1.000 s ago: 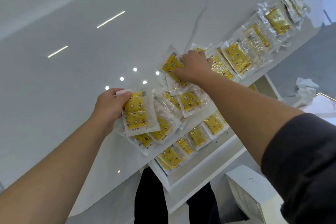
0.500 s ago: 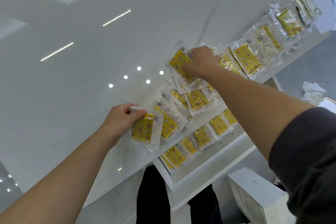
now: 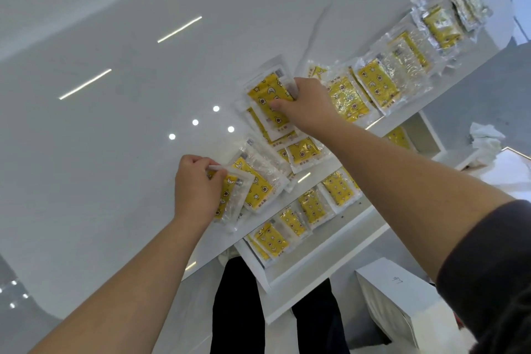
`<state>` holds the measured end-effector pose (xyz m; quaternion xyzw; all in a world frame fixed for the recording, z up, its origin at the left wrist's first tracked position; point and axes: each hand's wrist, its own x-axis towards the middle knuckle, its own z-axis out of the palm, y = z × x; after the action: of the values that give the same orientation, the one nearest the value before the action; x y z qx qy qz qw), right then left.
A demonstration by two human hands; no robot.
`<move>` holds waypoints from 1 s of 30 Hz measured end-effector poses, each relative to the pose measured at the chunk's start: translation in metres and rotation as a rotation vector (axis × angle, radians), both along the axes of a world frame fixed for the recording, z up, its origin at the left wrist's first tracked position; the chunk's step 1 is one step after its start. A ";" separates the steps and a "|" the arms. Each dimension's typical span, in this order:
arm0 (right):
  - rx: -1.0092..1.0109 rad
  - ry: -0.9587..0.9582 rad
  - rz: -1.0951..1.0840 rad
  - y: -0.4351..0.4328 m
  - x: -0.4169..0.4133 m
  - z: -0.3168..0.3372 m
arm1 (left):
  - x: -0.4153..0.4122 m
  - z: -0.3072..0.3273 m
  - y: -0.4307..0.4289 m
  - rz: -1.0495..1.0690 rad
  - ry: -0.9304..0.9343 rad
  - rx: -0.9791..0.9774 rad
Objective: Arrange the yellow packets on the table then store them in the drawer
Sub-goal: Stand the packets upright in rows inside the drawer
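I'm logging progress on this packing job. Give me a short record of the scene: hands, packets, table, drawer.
left hand: grips the near packet by its edge, close to the table's front edge
right hand: holds the far packet on top of a pile
table: white, glossy; a row of packets runs off to the right
drawer: open below the table edge, stored packets lying inside
floor: white box beside the drawer

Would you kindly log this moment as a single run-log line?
stage: arranging | left hand: grips near packet at table edge | right hand: grips top packet of pile | drawer: open, packets laid inside
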<state>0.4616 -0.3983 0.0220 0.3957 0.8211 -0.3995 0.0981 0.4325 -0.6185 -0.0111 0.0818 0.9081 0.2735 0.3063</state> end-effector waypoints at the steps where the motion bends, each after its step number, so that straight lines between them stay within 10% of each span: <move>1: -0.026 0.018 -0.017 -0.002 0.004 -0.001 | 0.000 0.001 0.000 -0.007 0.007 -0.004; 18: -0.677 0.006 -0.246 0.098 0.176 0.041 | 0.075 0.059 0.071 -0.292 -0.204 0.240; 30: -0.462 -0.520 -0.141 0.235 0.262 -0.056 | 0.195 -0.037 0.174 -0.178 -0.212 0.085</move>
<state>0.7238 -0.1637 -0.0339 0.5073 0.6273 -0.4663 0.3629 0.6278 -0.4447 -0.0476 0.1455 0.8474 0.2904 0.4200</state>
